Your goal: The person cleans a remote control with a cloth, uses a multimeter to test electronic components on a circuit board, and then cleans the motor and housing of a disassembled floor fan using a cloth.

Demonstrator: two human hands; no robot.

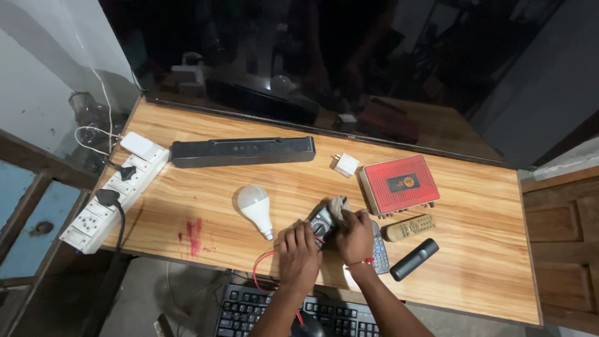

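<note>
A wooden table stands against a dark glass wall that reflects the things on it. Near the front edge of the table, in the middle, lies a small meter with a round dial. The left hand is closed around the lower left side of the meter, and its fingers lie on the case. The right hand presses a grey cloth on the upper right part of the meter, with the fingers bent over the cloth. A red wire goes from under the left hand over the table edge.

Just left of the meter lies a white light bulb on its side, with the metal base toward the front. Just right of the right hand lies a grey remote control, partly hidden by the hand. Beside it are a beige remote and a black remote. Behind them stands a red box, and a white plug adapter is near its left side. A long black speaker bar lies further back. At the left edge is a white power strip with black plugs in it. A red stain marks the wood near the front left. Below the table edge a black keyboard is visible.
</note>
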